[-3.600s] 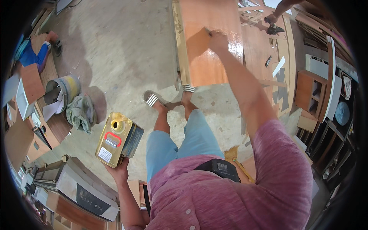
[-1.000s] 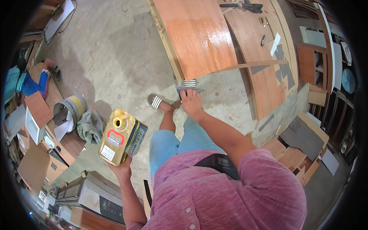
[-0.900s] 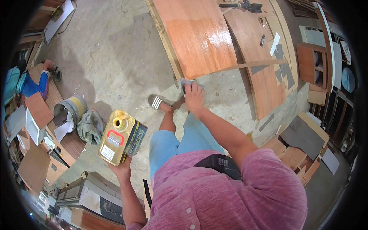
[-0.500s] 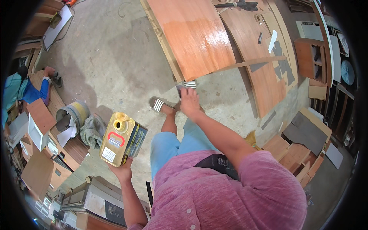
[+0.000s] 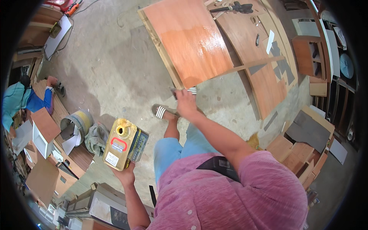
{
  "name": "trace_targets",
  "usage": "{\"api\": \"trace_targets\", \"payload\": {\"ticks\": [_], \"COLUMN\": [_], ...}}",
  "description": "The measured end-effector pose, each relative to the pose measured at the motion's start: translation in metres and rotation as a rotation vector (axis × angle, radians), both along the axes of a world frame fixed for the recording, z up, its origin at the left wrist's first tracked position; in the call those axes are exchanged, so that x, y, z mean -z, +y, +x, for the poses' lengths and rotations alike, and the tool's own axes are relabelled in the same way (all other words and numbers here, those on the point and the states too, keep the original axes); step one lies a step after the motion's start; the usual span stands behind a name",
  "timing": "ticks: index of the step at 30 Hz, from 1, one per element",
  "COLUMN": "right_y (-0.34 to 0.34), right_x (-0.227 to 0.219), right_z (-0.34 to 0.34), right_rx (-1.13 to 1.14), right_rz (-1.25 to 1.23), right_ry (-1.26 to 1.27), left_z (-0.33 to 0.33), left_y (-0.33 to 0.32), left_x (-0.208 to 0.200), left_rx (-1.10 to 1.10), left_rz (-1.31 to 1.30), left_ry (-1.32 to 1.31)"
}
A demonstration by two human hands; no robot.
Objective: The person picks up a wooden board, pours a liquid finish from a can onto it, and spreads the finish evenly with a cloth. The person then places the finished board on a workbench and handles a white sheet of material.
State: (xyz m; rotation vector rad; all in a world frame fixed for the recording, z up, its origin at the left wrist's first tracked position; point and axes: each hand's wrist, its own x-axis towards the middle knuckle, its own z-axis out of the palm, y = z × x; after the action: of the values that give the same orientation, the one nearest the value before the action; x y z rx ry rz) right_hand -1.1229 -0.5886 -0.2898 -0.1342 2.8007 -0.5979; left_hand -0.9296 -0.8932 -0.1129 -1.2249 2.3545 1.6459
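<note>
My left hand (image 5: 126,176) grips a rectangular gold metal can (image 5: 119,152) from below, holding it tilted. Its open round spout has yellowish residue around it, and a red handle crosses its top. My right hand (image 5: 186,104) is closed around a small dark flat tool (image 5: 173,92) that looks like a scraper; most of it is hidden by the fingers. The hand is just off the near end of a reddish-brown wood panel (image 5: 174,19). A wet, shiny coat (image 5: 195,50) covers the panel's nearer part.
Right of the panel, more wood sheets (image 5: 264,92) lie on a frame with a black power tool (image 5: 235,7). Left of me stand a bucket (image 5: 85,117) and a grey cloth (image 5: 96,137). A person in blue (image 5: 36,97) works at far left. Wood offcuts (image 5: 297,153) lie right.
My right hand has shifted slightly left and nearer, and the dark tool now points left from the fingers. The whole view has shifted a little; the can stays in my left hand.
</note>
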Motion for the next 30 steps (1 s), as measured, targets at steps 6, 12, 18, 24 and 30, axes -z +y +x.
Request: {"api": "trace_targets", "payload": {"ticks": [6, 12, 18, 24, 30], "right_y": [0.123, 0.163, 0.165, 0.127, 0.024], "right_x": [-0.012, -0.004, 0.024, 0.040, 0.034], "right_z": [-0.172, -0.316, -0.248, -0.114, -0.014], "right_rx": [-0.147, -0.354, -0.284, -0.065, -0.063], "right_rz": [0.131, 0.445, 0.413, 0.334, 0.248], "right_ry": [0.473, 0.297, 0.230, 0.023, -0.031], "left_z": [0.004, -0.012, -0.007, -0.028, -0.027], "left_y": [0.003, 0.022, 0.027, 0.034, 0.007], "left_x": [0.010, -0.002, 0.006, 0.003, 0.003], "left_rx": [-0.018, 0.009, 0.018, 0.005, 0.080], "left_rz": [-0.001, -0.087, 0.004, 0.031, 0.111], "left_ry": [0.011, -0.076, -0.064, 0.013, 0.001]}}
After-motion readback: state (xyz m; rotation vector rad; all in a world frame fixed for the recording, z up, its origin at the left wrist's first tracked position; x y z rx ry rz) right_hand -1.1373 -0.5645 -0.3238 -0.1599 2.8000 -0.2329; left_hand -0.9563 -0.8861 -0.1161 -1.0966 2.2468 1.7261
